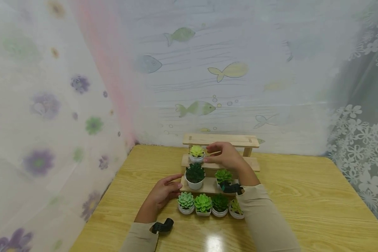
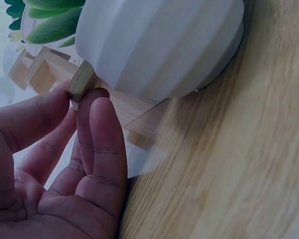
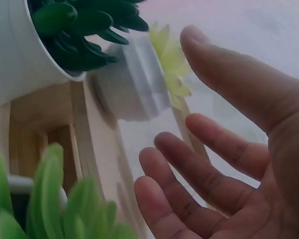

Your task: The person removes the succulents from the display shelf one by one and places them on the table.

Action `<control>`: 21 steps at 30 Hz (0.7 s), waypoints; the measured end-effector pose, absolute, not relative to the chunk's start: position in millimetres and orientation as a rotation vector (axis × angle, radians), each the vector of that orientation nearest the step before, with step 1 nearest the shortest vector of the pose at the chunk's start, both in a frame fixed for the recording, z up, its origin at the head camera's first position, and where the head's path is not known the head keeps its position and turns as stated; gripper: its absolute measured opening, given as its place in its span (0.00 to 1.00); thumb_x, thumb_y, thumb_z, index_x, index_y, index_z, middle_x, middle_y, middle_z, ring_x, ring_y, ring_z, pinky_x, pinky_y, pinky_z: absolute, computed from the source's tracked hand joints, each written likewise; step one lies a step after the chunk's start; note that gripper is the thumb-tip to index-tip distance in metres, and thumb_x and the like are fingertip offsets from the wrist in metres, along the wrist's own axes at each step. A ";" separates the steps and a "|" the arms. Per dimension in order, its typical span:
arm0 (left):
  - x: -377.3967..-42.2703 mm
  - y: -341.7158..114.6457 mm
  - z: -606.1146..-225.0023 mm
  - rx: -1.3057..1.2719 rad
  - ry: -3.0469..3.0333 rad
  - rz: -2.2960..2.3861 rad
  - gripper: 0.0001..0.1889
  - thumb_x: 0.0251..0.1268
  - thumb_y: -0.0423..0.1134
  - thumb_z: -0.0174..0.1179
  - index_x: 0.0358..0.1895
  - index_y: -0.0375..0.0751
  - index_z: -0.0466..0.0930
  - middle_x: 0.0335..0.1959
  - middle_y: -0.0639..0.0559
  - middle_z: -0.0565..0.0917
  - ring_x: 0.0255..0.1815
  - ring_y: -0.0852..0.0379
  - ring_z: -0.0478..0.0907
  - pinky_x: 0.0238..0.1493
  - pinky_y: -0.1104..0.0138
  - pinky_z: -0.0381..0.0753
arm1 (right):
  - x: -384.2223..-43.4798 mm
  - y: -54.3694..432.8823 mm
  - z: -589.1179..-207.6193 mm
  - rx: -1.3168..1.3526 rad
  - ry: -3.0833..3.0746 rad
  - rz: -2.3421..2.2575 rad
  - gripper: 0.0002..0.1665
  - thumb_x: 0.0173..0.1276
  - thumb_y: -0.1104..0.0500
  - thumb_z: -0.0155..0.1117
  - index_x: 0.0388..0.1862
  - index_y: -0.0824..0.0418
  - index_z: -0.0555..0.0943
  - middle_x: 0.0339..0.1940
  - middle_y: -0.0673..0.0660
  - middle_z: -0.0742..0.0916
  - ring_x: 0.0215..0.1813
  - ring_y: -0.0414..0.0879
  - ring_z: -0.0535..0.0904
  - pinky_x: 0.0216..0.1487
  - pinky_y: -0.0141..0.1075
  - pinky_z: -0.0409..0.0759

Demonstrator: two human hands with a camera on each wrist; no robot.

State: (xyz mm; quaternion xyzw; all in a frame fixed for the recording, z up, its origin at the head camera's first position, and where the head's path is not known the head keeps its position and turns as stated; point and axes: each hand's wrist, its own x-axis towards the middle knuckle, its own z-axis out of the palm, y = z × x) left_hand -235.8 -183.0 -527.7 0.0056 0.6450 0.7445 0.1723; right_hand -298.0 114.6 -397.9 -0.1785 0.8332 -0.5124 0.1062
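Note:
A wooden tiered plant stand [image 1: 220, 140] stands at the back of the table. My left hand [image 1: 161, 191] pinches the end of its lowest step [image 2: 81, 84] between thumb and fingers. My right hand [image 1: 226, 156] is beside a yellow-green succulent [image 1: 196, 151] in a white pot on the middle step. Its fingers [image 3: 207, 169] are spread and loosely bent, with nothing between them and the thumb. On the lowest step are a dark green succulent [image 1: 195, 174] at the left and a bright green succulent [image 1: 223, 176] further right, partly behind the right wrist.
In front of the stand is a row of potted succulents: a pale green one [image 1: 186, 200], a light green one [image 1: 203, 203], a dark green one [image 1: 219, 203] and a yellowish one [image 1: 236, 206] partly covered by the right sleeve. A fish-patterned curtain [image 1: 271, 52] hangs behind.

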 end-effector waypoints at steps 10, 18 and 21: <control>-236.4 -182.2 -528.8 0.004 1.844 2.109 0.30 0.73 0.31 0.63 0.77 0.39 0.69 0.40 0.54 0.87 0.37 0.59 0.84 0.43 0.66 0.87 | -303.0 102.8 -405.0 -0.513 2.478 -1.506 0.39 0.64 0.50 0.80 0.71 0.59 0.77 0.64 0.62 0.84 0.65 0.58 0.81 0.59 0.52 0.83; -236.6 -183.0 -528.8 0.014 1.833 2.114 0.30 0.73 0.31 0.63 0.77 0.39 0.69 0.40 0.54 0.87 0.38 0.59 0.85 0.43 0.66 0.87 | -305.3 94.4 -408.7 -0.536 2.542 -1.443 0.42 0.63 0.45 0.79 0.72 0.60 0.77 0.64 0.63 0.84 0.66 0.59 0.80 0.62 0.53 0.82; -237.2 -182.9 -529.6 0.017 1.834 2.114 0.30 0.73 0.31 0.63 0.77 0.39 0.69 0.40 0.54 0.86 0.38 0.59 0.84 0.42 0.66 0.87 | -306.0 91.8 -409.9 -0.538 2.568 -1.414 0.42 0.63 0.44 0.79 0.71 0.60 0.77 0.65 0.63 0.83 0.66 0.59 0.80 0.62 0.54 0.82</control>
